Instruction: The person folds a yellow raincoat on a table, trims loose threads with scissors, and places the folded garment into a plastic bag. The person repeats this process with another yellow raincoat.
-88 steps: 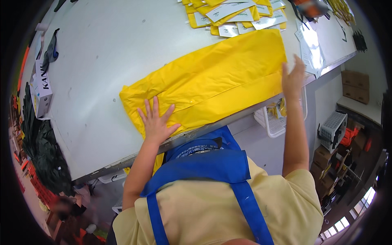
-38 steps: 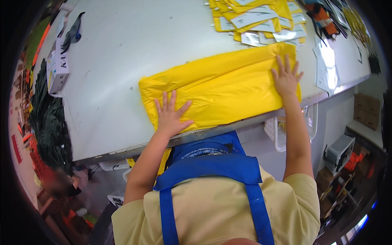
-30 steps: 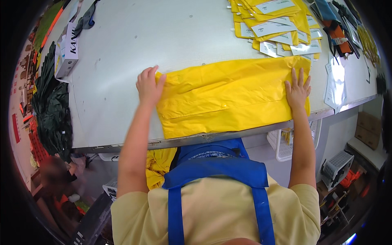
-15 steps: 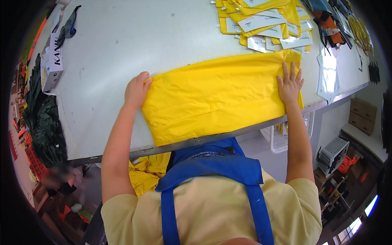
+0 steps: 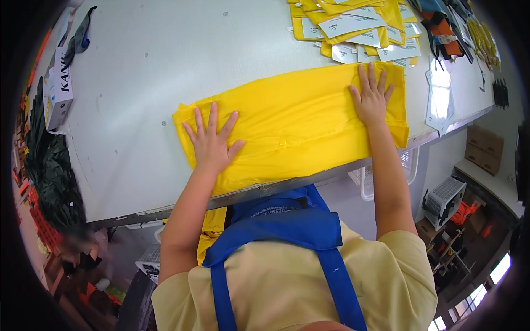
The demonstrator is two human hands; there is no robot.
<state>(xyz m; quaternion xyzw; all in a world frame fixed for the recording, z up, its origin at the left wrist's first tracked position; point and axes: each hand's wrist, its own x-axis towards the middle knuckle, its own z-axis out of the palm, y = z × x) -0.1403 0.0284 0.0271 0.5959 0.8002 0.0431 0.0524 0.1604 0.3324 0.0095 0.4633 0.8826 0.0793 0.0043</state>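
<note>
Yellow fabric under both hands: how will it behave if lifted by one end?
Likely floppy: the yellow fabric lies flat, folded, with soft creases under the left hand and right hand. Probably light and thin. Its sheen hints it may slide on the table.

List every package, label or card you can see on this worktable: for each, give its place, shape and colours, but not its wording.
Small box: far left edge of the table, oblong, white with dark print.
Pile of flat packets: far side, beyond the right hand, yellow with white rectangular cards.
Clear bags: right edge, flat and shiny.
</note>
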